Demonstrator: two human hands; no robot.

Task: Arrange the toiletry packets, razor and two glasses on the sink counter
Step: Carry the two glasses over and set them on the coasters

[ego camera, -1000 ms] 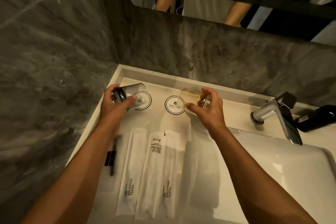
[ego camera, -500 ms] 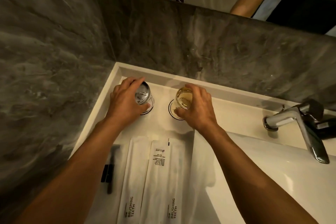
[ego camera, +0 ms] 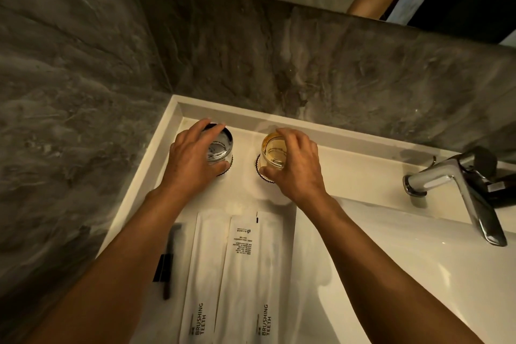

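Observation:
Two clear glasses stand upright on round black-rimmed coasters at the back of the white counter (ego camera: 245,193). My left hand (ego camera: 192,160) grips the left glass (ego camera: 220,146) from above. My right hand (ego camera: 296,165) grips the right glass (ego camera: 272,152), which glows amber in the light. Nearer to me lie two white "BRUSHING TEETH" packets, the left packet (ego camera: 205,274) and the right packet (ego camera: 252,274), side by side and overlapping. A black razor (ego camera: 167,265) lies left of them, partly hidden by my left forearm.
A chrome faucet (ego camera: 458,190) stands at the right, over the white basin (ego camera: 391,274). Grey marble walls close in at the left and back. A raised counter rim (ego camera: 167,131) runs along the left and back edges. A mirror hangs above.
Both glasses were tilted in the air a second ago; they now stand upright on their coasters, hands still on them. The view has dropped closer to the counter.

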